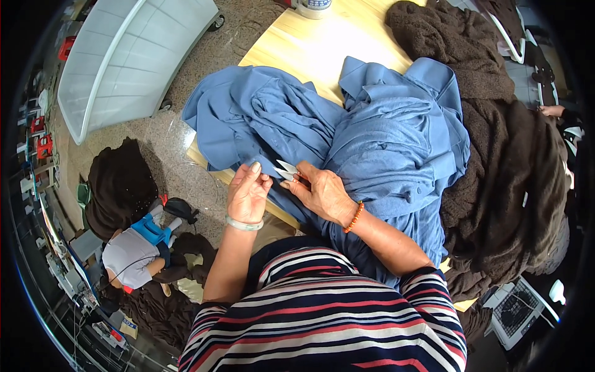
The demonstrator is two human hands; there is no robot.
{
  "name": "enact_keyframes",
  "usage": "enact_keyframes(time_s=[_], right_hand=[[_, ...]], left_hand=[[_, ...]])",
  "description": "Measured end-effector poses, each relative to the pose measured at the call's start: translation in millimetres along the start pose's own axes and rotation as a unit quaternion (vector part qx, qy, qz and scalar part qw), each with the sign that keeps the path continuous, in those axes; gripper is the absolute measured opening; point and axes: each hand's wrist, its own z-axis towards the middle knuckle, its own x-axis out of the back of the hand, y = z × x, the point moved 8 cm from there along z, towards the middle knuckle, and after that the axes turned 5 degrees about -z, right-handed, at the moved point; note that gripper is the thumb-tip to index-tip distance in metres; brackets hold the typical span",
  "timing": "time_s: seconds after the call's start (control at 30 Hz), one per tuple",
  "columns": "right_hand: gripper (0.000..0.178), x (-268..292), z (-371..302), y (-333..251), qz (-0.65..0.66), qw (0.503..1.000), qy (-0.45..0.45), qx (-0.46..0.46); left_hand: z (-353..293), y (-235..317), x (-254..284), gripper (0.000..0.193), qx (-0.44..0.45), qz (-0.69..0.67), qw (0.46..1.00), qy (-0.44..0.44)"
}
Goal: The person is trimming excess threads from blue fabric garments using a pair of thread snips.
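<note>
Across the pale wooden worktop [297,43], dark brown cloth [489,186] is lying heaped on the right, while blue garments [390,142] are lying bunched centrally, overhanging the near edge. They are looking soft, limp and fairly light, though the bulk may be dragging; a fabric edge is probably offering the best hold. The left hand [246,193]'s grip is pinching one such edge; the right hand [322,191]'s grip is clasping small snips [287,168], parted blades pointing leftward.
</note>
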Motion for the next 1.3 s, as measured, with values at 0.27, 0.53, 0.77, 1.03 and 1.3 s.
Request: enact_keyframes(time_s=[0.27, 0.53, 0.77, 1.03, 1.3], right_hand=[[0.028, 9, 6, -28, 0.014, 0.998, 0.021, 0.051], [0.025, -1, 13, -35, -0.032, 0.998, 0.012, 0.053], [0.024, -4, 13, -32, 0.010, 0.999, -0.019, 0.026], [0.026, -4, 12, -29, 0.075, 0.997, 0.007, 0.034], [0.028, -2, 13, -23, 0.050, 0.999, 0.005, 0.017]], left_hand=[[-16, 17, -9, 0.006, -0.098, 0.078, 0.992, 0.019], [-18, 18, -12, 0.005, -0.121, 0.106, 0.987, 0.015], [-16, 17, 0, 0.007, -0.133, 0.105, 0.985, 0.012], [-13, 18, 3, 0.008, -0.137, 0.113, 0.984, 0.002], [-12, 18, 6, 0.009, -0.151, 0.132, 0.980, 0.000]])
